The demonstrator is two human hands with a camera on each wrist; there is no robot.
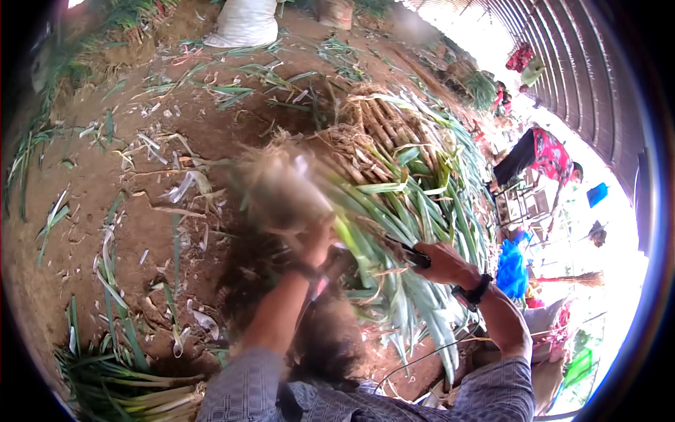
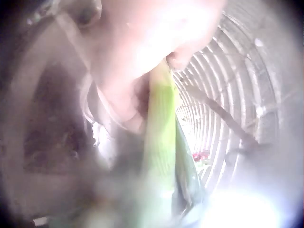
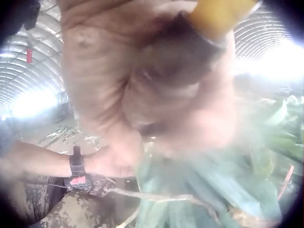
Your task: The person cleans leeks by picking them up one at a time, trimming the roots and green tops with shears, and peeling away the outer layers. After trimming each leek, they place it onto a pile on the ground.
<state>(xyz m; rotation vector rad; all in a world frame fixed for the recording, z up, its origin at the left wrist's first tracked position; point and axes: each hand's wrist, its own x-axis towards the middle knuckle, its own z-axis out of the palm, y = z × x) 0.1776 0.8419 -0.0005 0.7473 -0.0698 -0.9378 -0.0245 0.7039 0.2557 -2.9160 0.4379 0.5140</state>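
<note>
In the head view my left hand (image 1: pixel 309 239) grips a blurred bunch of green onions (image 1: pixel 346 235) near its root end. The left wrist view shows fingers (image 2: pixel 128 99) curled round a pale green stalk (image 2: pixel 161 133). My right hand (image 1: pixel 444 263) holds a dark-handled tool (image 1: pixel 416 257) by the bunch's leaves; its far end is unclear. In the right wrist view that hand (image 3: pixel 109 80) is curled round the dark handle (image 3: pixel 175 52), with a yellow part (image 3: pixel 223 16) at one end. A large pile of onions (image 1: pixel 422 162) lies just beyond.
Loose leaves litter the soil (image 1: pixel 140 239) on the left. More onions (image 1: pixel 162 401) lie at the lower left. A white sack (image 1: pixel 246 24) stands at the top. At the right, a person in red (image 1: pixel 552 156) bends near a blue bag (image 1: pixel 513 269).
</note>
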